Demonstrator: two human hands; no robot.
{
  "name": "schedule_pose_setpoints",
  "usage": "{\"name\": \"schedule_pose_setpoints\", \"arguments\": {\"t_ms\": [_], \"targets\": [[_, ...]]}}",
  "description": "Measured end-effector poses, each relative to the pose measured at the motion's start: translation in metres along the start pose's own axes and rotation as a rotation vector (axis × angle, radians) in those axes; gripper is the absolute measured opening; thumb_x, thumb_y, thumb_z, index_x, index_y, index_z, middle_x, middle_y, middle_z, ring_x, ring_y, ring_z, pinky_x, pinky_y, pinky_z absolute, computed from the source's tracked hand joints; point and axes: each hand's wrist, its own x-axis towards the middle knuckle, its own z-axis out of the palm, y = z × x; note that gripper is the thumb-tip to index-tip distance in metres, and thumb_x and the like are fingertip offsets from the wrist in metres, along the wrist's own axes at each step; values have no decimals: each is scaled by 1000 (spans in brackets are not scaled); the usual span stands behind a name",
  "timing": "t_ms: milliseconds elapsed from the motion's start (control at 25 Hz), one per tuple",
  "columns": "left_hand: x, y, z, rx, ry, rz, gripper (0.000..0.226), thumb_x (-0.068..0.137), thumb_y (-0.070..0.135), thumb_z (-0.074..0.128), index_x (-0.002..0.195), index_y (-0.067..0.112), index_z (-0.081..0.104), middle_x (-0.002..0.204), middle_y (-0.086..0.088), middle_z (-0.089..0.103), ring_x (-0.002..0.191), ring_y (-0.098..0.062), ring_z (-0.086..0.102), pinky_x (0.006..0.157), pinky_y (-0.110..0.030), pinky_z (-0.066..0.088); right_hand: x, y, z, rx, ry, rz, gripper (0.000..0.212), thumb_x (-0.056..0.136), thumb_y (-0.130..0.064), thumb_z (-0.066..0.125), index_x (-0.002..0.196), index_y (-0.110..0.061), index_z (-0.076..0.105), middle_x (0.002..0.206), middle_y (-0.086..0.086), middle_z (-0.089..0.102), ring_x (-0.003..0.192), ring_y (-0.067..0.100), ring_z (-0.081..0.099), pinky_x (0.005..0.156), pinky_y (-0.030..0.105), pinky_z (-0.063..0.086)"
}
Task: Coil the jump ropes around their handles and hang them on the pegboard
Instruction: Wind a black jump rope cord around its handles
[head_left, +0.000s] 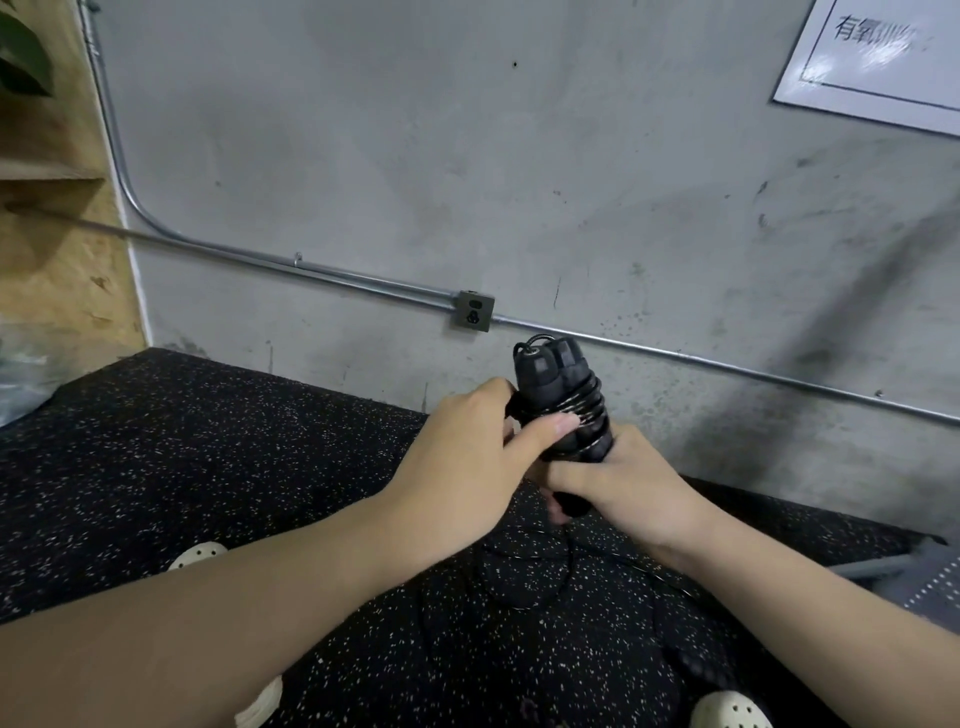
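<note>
Hands gripping black jump rope handles (558, 395) above speckled rubber floor (182, 441): left hand (470, 457) curling round upper coils, thumb pressing across; right hand (623, 480) clutching lower ends, forearms converging. Loose rope (524, 577) trailing on floor below.

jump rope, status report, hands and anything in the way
Left hand holds the coils, thumb on top. Right hand grips the handles' lower end. Jump rope partly coiled, loose rope on the floor. Pegboard not clearly in view.
</note>
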Motion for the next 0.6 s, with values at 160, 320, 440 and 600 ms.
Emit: {"name": "schedule_pose_setpoints", "arguments": {"t_ms": [160, 320, 440, 600], "targets": [[4, 7, -22, -357, -106, 40, 30, 100, 40, 63, 121, 19, 69, 111, 9, 77, 107, -6, 70, 102, -38, 53, -15, -35, -14, 197, -244, 113, 23, 84, -13, 80, 102, -3, 71, 90, 19, 72, 72, 26, 63, 73, 36, 56], [-7, 30, -36, -487, -220, 54, 33, 100, 35, 61, 117, 8, 66, 61, 22, 67, 57, 11, 60, 61, -5, 47, -42, -50, -14, 327, -379, 134, 19, 84, -11, 75, 98, -9, 62, 71, 5, 51, 59, 17, 48, 57, 29, 44], [-13, 35, -43, -113, -190, -4, 92, 59, 97, 54, 80, 9, 66, 58, 7, 56, 54, -6, 47, 57, -29, 41, -60, -53, -12, 76, -149, 97, 17, 81, -7, 75, 86, -13, 60, 64, 4, 47, 52, 15, 40, 49, 27, 35], [-23, 41, -40, -85, -91, 71, 91, 64, 99, 50, 80, 10, 67, 69, -9, 63, 62, -12, 49, 65, -33, 39, -84, -61, -5, -55, 101, 40, 23, 86, -6, 74, 76, -15, 56, 56, 5, 48, 47, 18, 40, 48, 29, 35]]}}
